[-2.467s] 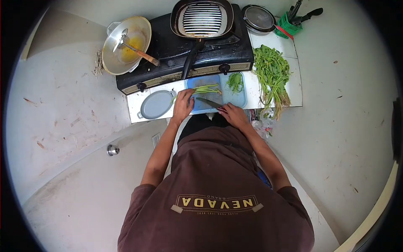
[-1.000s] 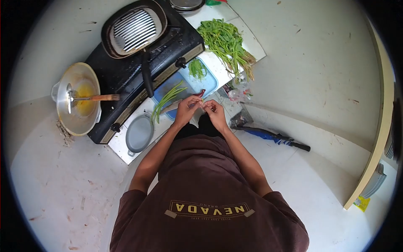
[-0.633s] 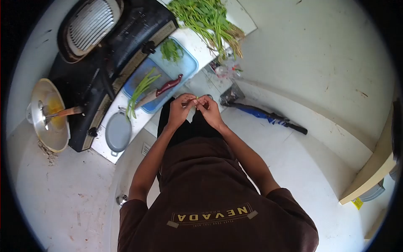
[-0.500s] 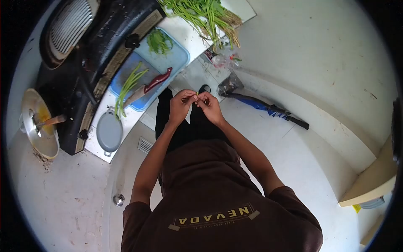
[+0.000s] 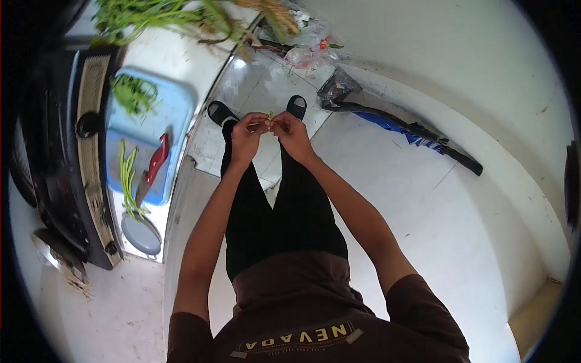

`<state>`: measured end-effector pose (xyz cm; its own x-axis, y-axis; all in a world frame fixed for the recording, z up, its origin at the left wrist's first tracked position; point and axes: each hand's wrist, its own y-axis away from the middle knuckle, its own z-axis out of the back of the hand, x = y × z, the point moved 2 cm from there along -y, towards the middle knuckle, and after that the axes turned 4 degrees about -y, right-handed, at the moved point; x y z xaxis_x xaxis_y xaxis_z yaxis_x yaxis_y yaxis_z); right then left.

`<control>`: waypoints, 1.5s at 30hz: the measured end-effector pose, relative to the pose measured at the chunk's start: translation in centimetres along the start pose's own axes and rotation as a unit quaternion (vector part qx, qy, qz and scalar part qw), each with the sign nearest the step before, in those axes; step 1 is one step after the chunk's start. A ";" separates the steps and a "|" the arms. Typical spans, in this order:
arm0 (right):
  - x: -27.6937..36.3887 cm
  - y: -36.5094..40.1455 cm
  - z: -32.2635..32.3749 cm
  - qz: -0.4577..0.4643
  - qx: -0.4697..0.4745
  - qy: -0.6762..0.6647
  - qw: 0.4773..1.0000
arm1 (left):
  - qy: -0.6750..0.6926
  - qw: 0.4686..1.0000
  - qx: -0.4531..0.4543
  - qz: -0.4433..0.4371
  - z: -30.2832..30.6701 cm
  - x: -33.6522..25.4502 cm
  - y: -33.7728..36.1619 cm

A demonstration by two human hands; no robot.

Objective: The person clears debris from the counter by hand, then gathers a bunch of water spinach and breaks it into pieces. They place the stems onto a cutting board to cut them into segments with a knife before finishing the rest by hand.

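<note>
Right of the blue tray (image 5: 174, 112), the left hand (image 5: 244, 140) and the right hand (image 5: 294, 139), each grip closed in a fingertip pinch, hold a small greenish piece (image 5: 270, 115) between them, apparently picking at it, so the next move probably calls for a careful pull.

Two bare hands: one left hand (image 5: 245, 140), one right hand (image 5: 294, 139). One red-handled metal knife (image 5: 154, 170). One light-blue rectangular plastic tray (image 5: 175, 103). One shallow grey oval dish (image 5: 141, 235). Two round black stove knobs (image 5: 89, 124) are visible. Two black open-toed sandals (image 5: 221, 113). One long blue-and-black folded umbrella (image 5: 414, 130).
</note>
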<state>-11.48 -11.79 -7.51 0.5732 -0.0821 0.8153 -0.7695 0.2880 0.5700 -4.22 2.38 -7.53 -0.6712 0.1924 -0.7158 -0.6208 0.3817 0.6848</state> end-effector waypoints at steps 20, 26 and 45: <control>1.3 -20.6 12.8 0.036 -0.167 -0.065 0.983 | -0.009 0.990 -0.016 -0.141 -10.6 -6.7 -21.1; -1.1 -19.0 12.8 0.012 -0.181 0.142 0.973 | -0.021 0.998 -0.050 -0.012 -8.0 -4.7 -19.1; -12.0 3.2 5.3 -0.010 0.249 0.365 0.897 | 0.000 0.995 0.045 0.088 1.1 7.5 2.6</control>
<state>-22.32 -14.93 -14.89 0.4797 0.6169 0.6240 -0.6837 -0.1830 0.7064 -10.44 5.80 -11.23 -0.7661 0.2629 -0.5864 -0.4558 0.4210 0.7842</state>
